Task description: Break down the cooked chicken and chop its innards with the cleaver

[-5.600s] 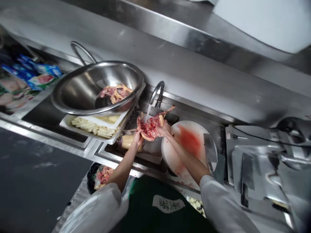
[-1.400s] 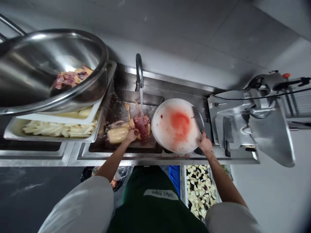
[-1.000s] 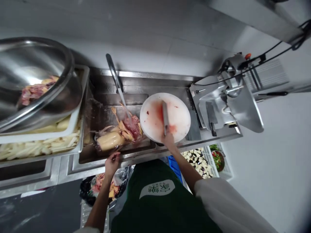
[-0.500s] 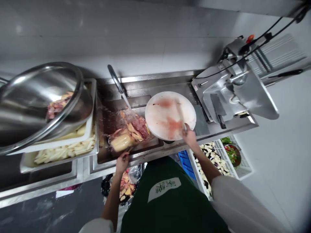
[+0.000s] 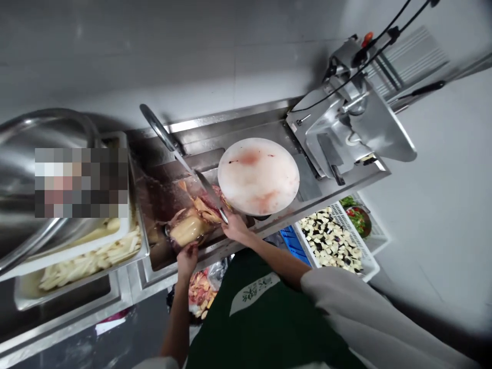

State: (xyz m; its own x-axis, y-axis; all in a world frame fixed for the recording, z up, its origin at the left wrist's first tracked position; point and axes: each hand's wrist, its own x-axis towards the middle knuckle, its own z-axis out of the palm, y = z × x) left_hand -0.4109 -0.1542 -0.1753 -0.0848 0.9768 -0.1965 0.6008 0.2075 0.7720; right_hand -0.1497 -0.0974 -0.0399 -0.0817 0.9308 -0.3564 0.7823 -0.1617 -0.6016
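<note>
In my right hand [image 5: 236, 228] is a kitchen knife [image 5: 209, 192], its blade pointing up and left over the sink. Water from the curved tap [image 5: 159, 128] runs down onto the blade. Pale yellow poultry [image 5: 188, 229] and red cut pieces with yellow skin [image 5: 205, 207] lie in the metal sink [image 5: 151, 256]. My left hand [image 5: 188, 256] is closed at the near edge of the poultry, its fingertips pinched on it. A round white cutting board [image 5: 257, 177], stained red, sits right of the sink.
At left, a large steel bowl [image 5: 23, 133] rests over trays with pale cut strips [image 5: 92, 259]. A metal slicer [image 5: 346, 123] stands right, a cleaver [image 5: 330, 156] on it. Below are a crate of eggplant pieces [image 5: 332, 238] and a bag of cut meat [image 5: 202, 289].
My right hand has carried the knife left from the cutting board to the running water. Much of the red on the board has gone. My left hand stays by the poultry.
</note>
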